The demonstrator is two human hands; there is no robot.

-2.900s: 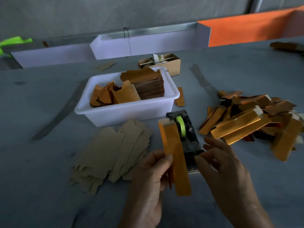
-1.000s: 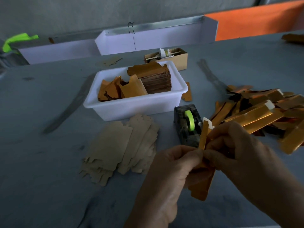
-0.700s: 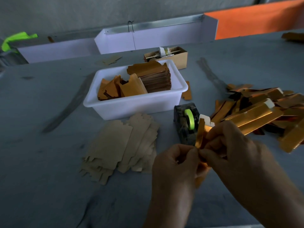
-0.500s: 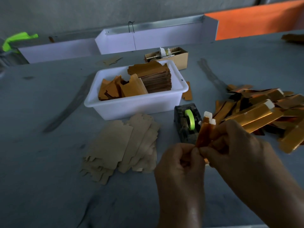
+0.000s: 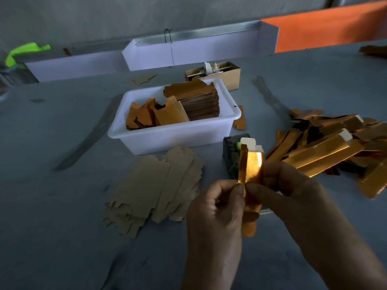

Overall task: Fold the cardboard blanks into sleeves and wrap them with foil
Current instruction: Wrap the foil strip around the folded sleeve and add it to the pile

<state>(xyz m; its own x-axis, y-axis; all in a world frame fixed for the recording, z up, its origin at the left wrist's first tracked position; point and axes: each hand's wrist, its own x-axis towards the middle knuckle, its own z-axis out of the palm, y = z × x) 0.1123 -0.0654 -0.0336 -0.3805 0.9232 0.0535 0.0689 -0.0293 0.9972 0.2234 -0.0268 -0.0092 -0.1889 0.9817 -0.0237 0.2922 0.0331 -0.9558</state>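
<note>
Two Hands Pinching One Foil Sleeve

Two hands meet above the near edge of the bench (image 5: 62, 206), both pinching the same foil-covered sleeve (image 5: 251, 174). The left hand (image 5: 215, 214) has its thumb and curled fingers clamped on the sleeve's left flap. The right hand (image 5: 293, 197) grips the right side, thumb on the front face and fingers behind. The sleeve stands roughly upright between them, with white cardboard tabs showing at its top end and its lower end hanging below the thumbs.

Directly behind the sleeve, a tape dispenser (image 5: 232, 151) with a green roll sits on the bench, partly hidden. To the left of the hands lies a fanned stack of plain cardboard blanks (image 5: 155, 189), flat on the surface. Beyond them stands a white tub (image 5: 167, 137) holding a stack of foil-faced blanks and several loose ones. To the right, a pile of finished foil sleeves (image 5: 326, 149) spreads across the bench. A small open cardboard box (image 5: 228, 76) stands behind the tub.
</note>
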